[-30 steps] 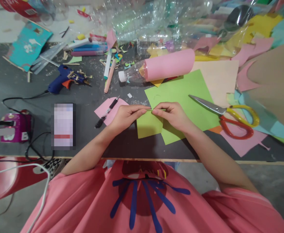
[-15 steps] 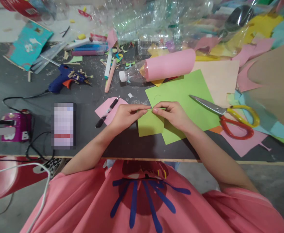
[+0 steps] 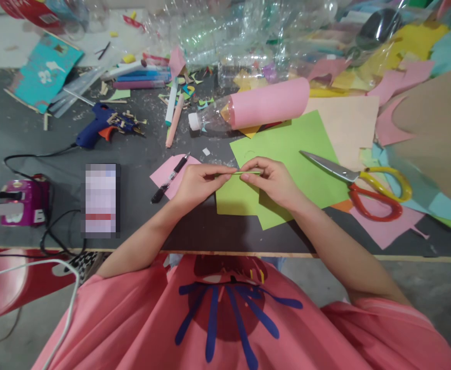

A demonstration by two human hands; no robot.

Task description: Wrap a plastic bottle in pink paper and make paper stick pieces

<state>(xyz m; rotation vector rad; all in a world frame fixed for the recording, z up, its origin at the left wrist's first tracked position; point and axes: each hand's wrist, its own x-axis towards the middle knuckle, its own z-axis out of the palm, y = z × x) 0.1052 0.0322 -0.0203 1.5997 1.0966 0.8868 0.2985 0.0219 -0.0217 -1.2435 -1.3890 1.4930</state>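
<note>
Between my hands is a small piece of green paper (image 3: 237, 198), its far edge pinched or folded at the fingertips. My left hand (image 3: 202, 184) is closed on the left part of that edge, thumb against fingers. My right hand (image 3: 269, 180) pinches the same edge a little to the right. Under and beyond it lies a larger green sheet (image 3: 306, 154). A black pen (image 3: 170, 178) rests on a pink paper piece (image 3: 159, 176) just left of my left hand. Scissors (image 3: 350, 177) with yellow and red handles lie open to the right.
A bottle wrapped in pink paper (image 3: 269, 104) lies beyond my hands. At the left are a blue glue gun (image 3: 101, 122), a phone (image 3: 101, 200) and a purple box with cables (image 3: 25, 202). Markers (image 3: 142, 77), clear plastic bottles (image 3: 248, 31) and paper scraps crowd the back.
The small green paper has shifted slightly left and its near edge has moved a little away from me. My right hand's fingers have bent slightly more; both hands keep their pinch.
</note>
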